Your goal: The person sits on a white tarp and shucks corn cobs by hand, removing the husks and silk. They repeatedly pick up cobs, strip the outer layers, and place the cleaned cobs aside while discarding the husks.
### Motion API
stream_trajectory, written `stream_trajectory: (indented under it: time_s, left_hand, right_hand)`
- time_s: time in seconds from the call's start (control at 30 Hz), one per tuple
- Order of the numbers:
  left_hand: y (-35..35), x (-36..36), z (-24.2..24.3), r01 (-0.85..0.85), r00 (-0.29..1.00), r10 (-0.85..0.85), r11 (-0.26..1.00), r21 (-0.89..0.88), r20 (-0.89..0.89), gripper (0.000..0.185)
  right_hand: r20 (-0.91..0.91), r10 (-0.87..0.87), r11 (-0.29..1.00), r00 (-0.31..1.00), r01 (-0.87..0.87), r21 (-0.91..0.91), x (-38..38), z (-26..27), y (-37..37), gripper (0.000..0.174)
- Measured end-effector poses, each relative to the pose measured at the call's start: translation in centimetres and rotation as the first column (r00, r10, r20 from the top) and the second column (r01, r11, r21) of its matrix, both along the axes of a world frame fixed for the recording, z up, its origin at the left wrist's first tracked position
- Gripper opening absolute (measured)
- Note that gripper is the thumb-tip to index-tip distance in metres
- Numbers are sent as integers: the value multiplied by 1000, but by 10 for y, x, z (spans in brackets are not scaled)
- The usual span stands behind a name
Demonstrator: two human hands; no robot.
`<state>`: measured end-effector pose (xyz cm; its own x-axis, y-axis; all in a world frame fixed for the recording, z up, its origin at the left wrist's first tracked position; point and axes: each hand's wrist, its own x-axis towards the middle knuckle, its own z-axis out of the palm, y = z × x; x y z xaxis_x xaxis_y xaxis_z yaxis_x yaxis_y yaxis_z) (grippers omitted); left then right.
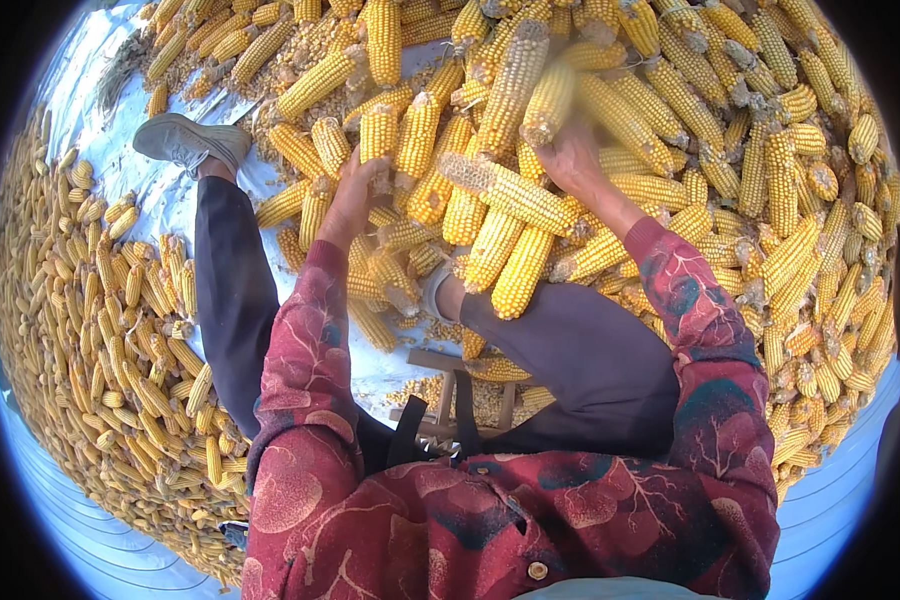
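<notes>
Husked ears of corn (529, 196) lie heaped in front of me, over my lower leg. My left hand (351, 201) is at the near left side of the heap, its fingers around the lower end of a yellow corn ear (379, 133). My right hand (574, 159) reaches into the heap at the right, just below a motion-blurred corn ear (550, 103); its fingers are partly hidden and blurred, so its hold on that ear cannot be told. A paler corn ear (519, 82) stands slanted between the hands.
A large spread of corn ears (142, 360) covers the left side, and more ears (787, 172) are piled at the right. A white sheet (172, 199) shows beneath my shoe (195, 142). Loose kernels (300, 64) lie at the upper left. A low stool's frame (444, 397) is between my legs.
</notes>
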<state>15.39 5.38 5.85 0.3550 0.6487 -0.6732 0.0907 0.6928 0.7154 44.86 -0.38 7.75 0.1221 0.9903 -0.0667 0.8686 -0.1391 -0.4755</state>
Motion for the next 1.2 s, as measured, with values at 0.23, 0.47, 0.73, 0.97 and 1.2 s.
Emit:
stream_trajectory:
  time_s: [0.23,0.47,0.73,0.97,1.2]
  left_hand:
    - [31,14,-9,137,990,-139,987,-78,-14,62]
    - [25,9,-3,213,976,-212,977,-28,55,70]
    - [-6,-14,14,-96,958,119,991,-98,261,52]
    - [-40,-51,76,-105,932,102,994,-10,349,51]
    - [-55,-194,167,-535,701,305,822,192,645,38]
  right_hand:
    - [-496,-292,923,818,104,-371,-36,-14,31,91]
    - [-688,-494,813,531,3,-582,-51,-19,43,92]
    - [-671,-553,700,494,-162,-696,-94,-15,47,76]
    - [-843,-382,834,378,-253,-491,-118,55,20,50]
    - [-918,-33,799,395,-541,-261,-321,211,52,59]
